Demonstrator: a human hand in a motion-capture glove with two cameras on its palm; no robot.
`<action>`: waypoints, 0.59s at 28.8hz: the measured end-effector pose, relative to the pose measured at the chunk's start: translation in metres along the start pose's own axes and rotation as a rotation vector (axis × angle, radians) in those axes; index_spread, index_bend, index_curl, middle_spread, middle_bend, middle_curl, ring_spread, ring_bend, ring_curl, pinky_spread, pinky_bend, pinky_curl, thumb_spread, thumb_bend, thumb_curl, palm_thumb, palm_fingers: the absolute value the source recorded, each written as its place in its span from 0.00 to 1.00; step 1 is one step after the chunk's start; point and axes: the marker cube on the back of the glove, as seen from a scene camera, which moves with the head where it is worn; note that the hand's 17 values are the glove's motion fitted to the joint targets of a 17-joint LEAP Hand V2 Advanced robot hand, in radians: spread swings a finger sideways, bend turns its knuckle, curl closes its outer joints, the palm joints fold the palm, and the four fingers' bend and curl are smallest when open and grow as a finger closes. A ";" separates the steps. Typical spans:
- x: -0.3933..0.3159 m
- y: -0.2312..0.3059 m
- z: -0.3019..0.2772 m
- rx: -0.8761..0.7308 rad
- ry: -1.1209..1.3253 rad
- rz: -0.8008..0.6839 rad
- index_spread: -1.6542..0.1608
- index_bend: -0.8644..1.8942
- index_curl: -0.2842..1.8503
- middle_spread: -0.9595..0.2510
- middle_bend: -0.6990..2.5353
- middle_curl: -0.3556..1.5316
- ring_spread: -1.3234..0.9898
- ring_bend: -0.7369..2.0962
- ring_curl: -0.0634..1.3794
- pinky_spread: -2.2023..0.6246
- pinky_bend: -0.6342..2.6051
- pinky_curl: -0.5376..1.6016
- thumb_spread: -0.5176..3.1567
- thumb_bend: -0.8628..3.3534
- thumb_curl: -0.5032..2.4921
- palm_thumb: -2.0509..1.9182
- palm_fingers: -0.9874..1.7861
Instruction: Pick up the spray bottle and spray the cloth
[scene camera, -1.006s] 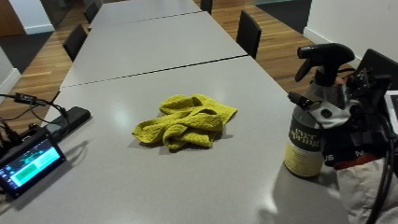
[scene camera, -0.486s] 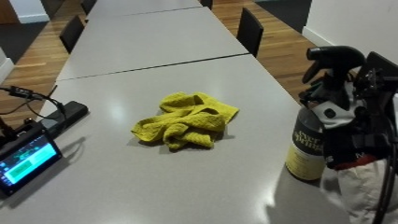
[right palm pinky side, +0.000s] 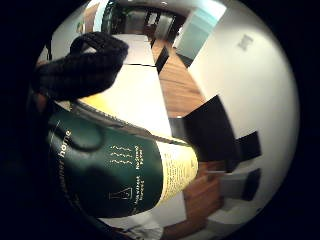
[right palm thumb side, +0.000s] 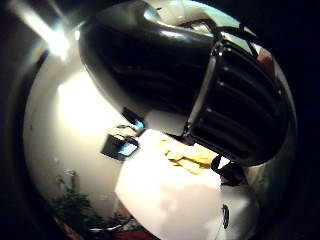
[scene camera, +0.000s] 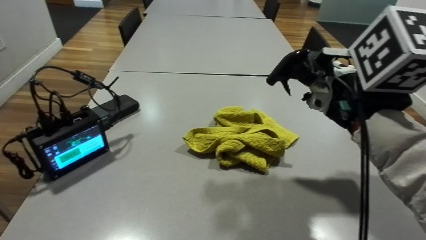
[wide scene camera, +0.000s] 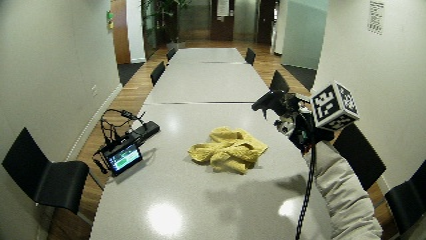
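Note:
A crumpled yellow cloth (scene camera: 243, 142) lies in the middle of the grey table (scene camera: 153, 200); the wide outside view shows the cloth (wide scene camera: 227, 148) too. To its right, my gloved right hand (scene camera: 336, 100) grips the spray bottle and holds it in the air above the table. The black spray head (scene camera: 291, 67) points left, toward the space over the cloth. In the outside view the hand hides the bottle's body. The little finger side palm view is filled by the bottle's dark green label (right palm pinky side: 115, 170). The thumb side palm view shows the ribbed black spray head (right palm thumb side: 200, 90) with the cloth (right palm thumb side: 187, 157) beyond it.
A small screen on a stand (scene camera: 70, 150) sits near the table's left edge, with a black box (scene camera: 113, 107) and cables behind it. Black chairs (wide scene camera: 46, 177) line both sides. A second table (scene camera: 200, 40) continues beyond a seam.
The spray bottle stood on the table at the right with my hand at it; now it is lifted off the surface. The outside camera has also shifted.

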 end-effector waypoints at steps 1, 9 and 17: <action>-0.001 -0.005 0.003 -0.020 0.097 -0.022 0.80 0.38 0.37 0.74 0.32 0.43 0.51 0.37 0.32 0.75 0.28 0.42 0.25 0.20 0.39 0.79 0.76; 0.004 -0.007 0.025 -0.137 0.554 -0.139 0.80 0.38 0.37 0.74 0.32 0.43 0.51 0.36 0.33 0.75 0.27 0.43 0.24 0.20 0.39 0.79 0.76; -0.005 -0.016 0.010 -0.067 0.256 -0.014 0.80 0.38 0.38 0.74 0.32 0.44 0.51 0.36 0.34 0.75 0.27 0.44 0.24 0.20 0.40 0.79 0.76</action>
